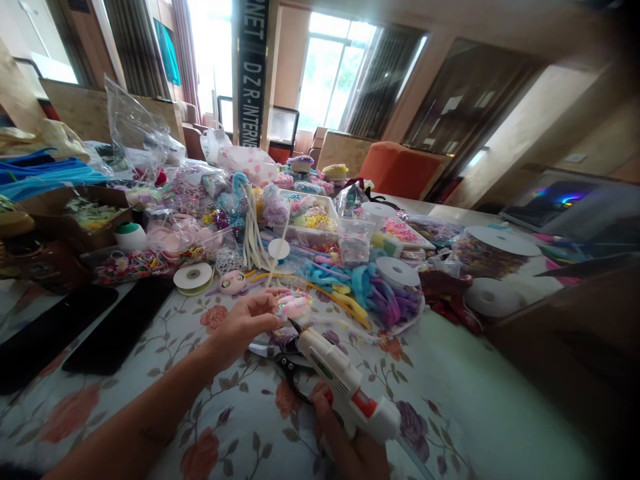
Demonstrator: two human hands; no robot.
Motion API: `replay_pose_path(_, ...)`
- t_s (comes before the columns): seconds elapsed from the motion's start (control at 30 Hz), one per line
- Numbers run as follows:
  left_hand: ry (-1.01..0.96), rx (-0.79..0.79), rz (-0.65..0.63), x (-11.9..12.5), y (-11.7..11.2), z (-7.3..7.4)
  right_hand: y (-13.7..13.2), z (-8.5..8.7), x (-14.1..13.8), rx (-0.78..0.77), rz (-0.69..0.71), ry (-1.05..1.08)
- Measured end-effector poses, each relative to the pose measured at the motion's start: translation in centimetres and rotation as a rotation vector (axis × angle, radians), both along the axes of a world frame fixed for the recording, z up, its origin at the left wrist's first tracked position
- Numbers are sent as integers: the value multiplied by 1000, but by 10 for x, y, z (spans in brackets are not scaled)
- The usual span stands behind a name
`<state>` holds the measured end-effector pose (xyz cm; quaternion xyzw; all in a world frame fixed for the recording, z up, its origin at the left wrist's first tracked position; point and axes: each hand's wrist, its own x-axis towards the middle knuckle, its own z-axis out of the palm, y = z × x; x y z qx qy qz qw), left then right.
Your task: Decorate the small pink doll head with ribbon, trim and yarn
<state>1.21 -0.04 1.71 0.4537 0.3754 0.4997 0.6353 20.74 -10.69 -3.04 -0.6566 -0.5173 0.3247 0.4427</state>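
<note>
Between the thumb and fingers of my left hand (257,312) is a small pink decorated piece (294,305) with pale beads or trim; its exact kind is unclear. My right hand (345,433) is wrapped round the handle of a white glue gun (333,363). The gun's dark nozzle (296,327) points up and left, just below the pink piece; whether they touch I cannot tell. Under the gun, black-handled scissors or pliers (287,367) lie on the flowered tablecloth (240,407). A clear glue stick (413,460) sticks out of the gun's back end.
Two black phone-like slabs (117,327) lie at left. Behind my hands are a ribbon spool (193,277), a pink doll-like head (233,283), fuzzy coloured stems (370,293) and several bags of beads. White spools (493,297) and a dark box (575,340) stand at right.
</note>
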Motion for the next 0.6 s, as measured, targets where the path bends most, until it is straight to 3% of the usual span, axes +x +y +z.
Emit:
replay_pose_path(0.2,3,-1,5,-1,0,0,3,2,2,39,42,9)
replay_pose_path(0.47,-29,3,-2,-1,1,-4,0,-3,-2,-41,-21,-22)
replay_pose_path(0.6,-44,-12,-4,-1,0,-5,1,0,-3,4,-32,18)
